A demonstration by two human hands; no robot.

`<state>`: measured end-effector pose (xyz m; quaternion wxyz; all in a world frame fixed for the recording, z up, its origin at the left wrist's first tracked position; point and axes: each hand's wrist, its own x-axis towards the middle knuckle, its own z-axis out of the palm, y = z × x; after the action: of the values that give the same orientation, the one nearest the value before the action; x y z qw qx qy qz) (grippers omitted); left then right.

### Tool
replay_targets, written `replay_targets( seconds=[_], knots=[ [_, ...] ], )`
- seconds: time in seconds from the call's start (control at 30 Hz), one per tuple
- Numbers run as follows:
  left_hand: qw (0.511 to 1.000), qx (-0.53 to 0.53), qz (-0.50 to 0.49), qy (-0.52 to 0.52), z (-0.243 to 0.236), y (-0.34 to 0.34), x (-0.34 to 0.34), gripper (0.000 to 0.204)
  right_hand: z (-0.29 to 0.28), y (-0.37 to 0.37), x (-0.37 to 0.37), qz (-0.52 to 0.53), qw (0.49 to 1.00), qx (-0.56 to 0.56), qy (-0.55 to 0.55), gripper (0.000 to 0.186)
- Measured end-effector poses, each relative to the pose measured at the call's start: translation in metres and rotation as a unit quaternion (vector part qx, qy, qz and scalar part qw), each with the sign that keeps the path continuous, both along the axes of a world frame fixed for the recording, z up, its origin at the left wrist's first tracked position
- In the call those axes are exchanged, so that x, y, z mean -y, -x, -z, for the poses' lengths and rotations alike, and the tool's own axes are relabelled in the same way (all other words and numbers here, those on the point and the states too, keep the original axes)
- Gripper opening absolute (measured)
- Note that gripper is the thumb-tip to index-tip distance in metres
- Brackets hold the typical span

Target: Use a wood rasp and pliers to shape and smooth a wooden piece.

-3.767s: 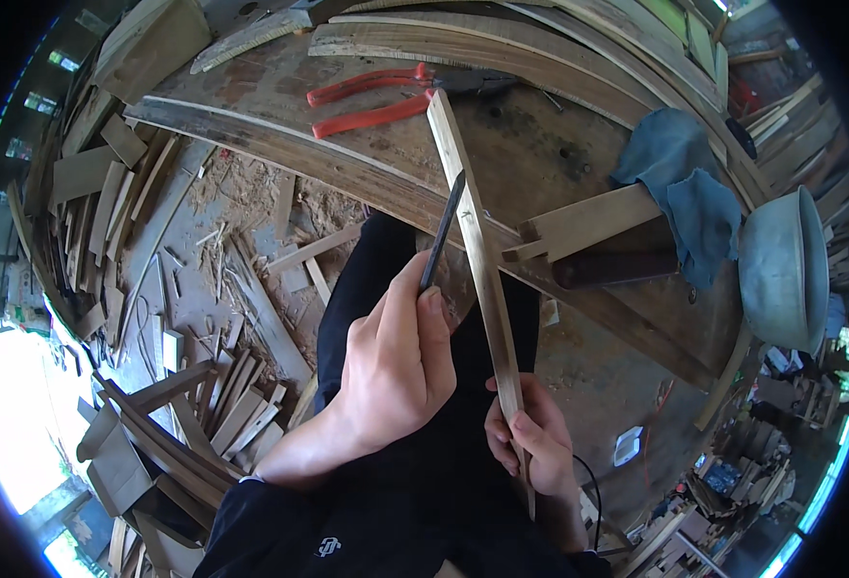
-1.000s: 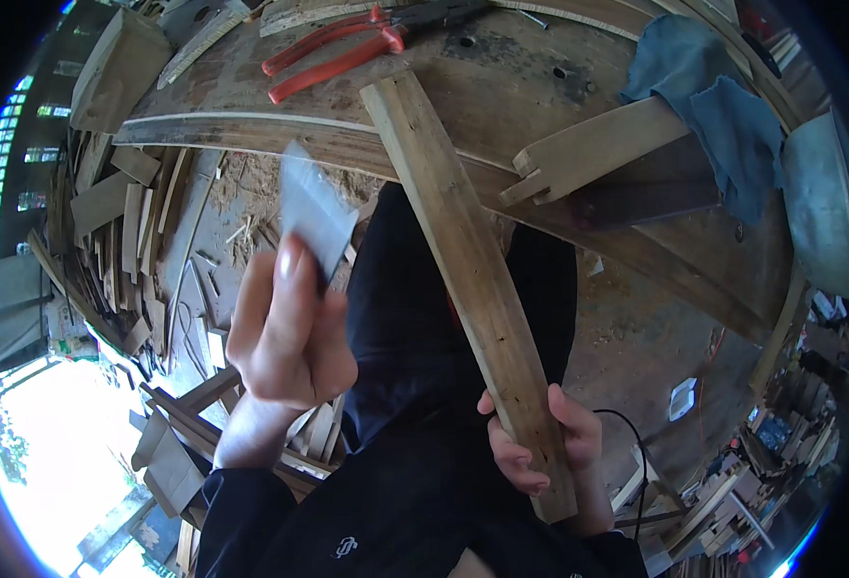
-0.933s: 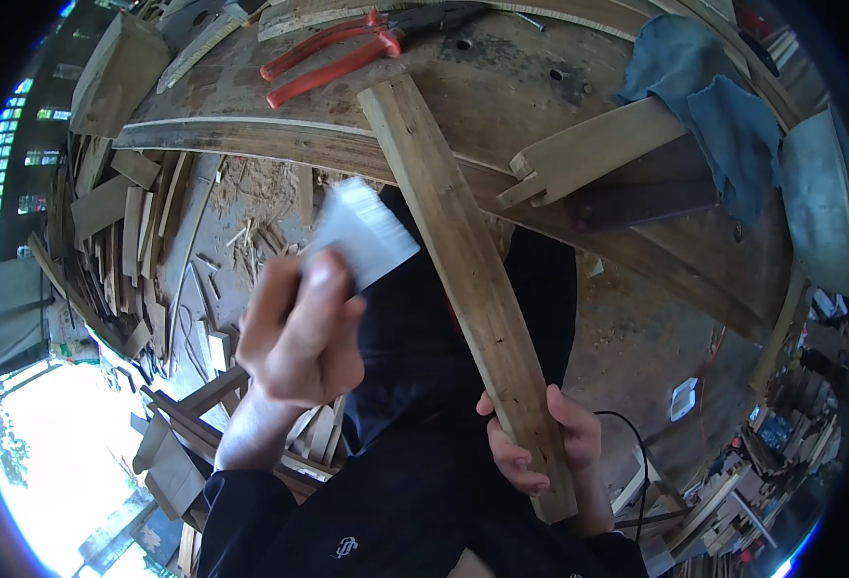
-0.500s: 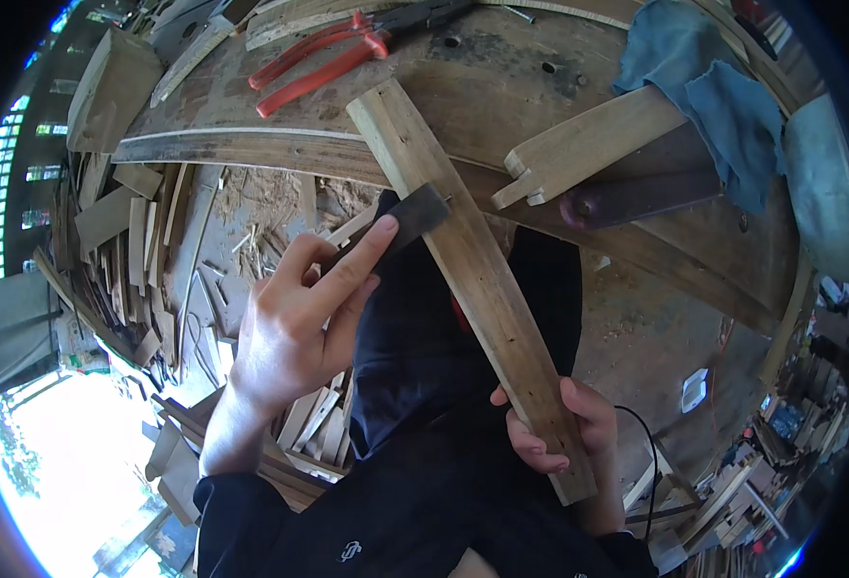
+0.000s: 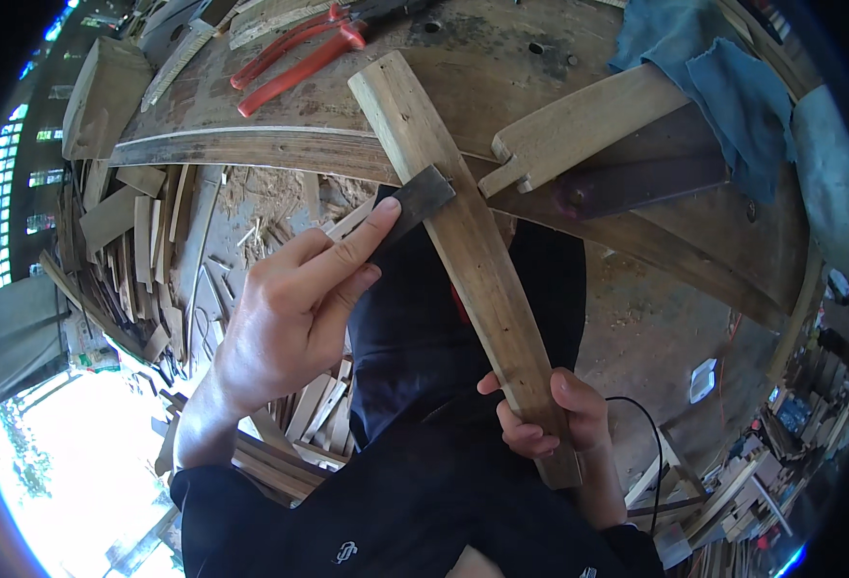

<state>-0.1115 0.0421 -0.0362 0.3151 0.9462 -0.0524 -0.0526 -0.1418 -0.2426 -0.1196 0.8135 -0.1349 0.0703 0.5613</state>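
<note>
My left hand [image 5: 294, 299] is closed around a flat, dark, straight-ended metal blade [image 5: 423, 204], its forefinger stretched along the top. The blade's end lies across the upper half of a long wooden board [image 5: 477, 255]; whatever lies inside the palm is hidden. My right hand [image 5: 550, 414] grips the board near its lower end, thumb on one side and fingers on the other. The board slants from upper left to lower right above my lap, and its far end overlaps the workbench [image 5: 290, 144].
Red-handled pliers [image 5: 299, 63] lie on the bench. At its right are a notched wooden piece [image 5: 588, 125], a purplish bar [image 5: 646, 178] and a blue cloth [image 5: 733, 106]. Wood offcuts [image 5: 145, 241] stand at the left, with shavings [image 5: 270, 207] on the floor below the bench.
The board's lower end has shifted slightly up and left with my right hand. My left hand still holds the blade across the board. The bench sits a little higher in view.
</note>
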Motion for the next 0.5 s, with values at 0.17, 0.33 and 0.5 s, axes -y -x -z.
replay_targets(
  seconds=[0.17, 0.33, 0.5],
  knots=[
    [0.999, -0.027, -0.01, 0.028, -0.013, -0.006, 0.0, 0.048, 0.006, -0.004, -0.001, -0.046, 0.998, 0.029, 0.009, 0.077],
    [0.998, -0.051, 0.009, 0.031, -0.03, -0.011, 0.0, 0.045, -0.002, 0.001, -0.009, -0.041, 0.997, 0.056, 0.04, 0.076],
    [0.999, 0.012, 0.04, -0.018, -0.02, -0.015, -0.006, 0.044, -0.002, 0.005, -0.014, 0.003, 0.989, 0.119, 0.09, 0.073]
  ],
)
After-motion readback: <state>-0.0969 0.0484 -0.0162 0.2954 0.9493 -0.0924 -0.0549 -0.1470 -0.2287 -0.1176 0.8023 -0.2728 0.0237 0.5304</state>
